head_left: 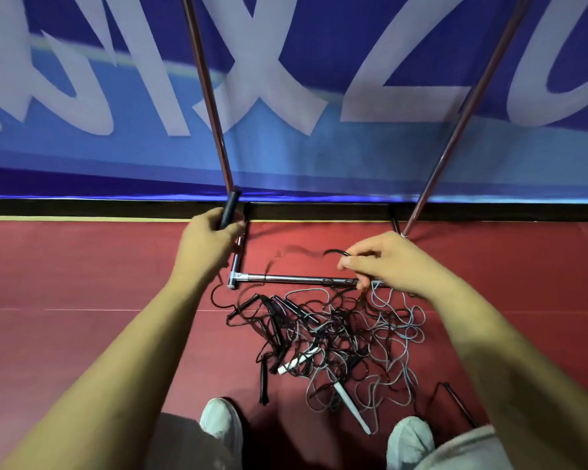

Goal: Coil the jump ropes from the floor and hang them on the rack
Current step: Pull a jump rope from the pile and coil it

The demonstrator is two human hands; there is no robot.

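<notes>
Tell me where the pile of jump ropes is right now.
In the head view, the tangled pile of jump ropes lies on the red floor, centre-right, between the rack's chrome base bar and the person's two shoes, below the right hand.

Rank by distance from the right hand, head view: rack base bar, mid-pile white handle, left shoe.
1. Rack base bar: just beneath the right hand, near the wall.
2. Mid-pile white handle: centre of the rope pile, toward the person.
3. Left shoe: bottom of the view, left of the pile.
</notes>
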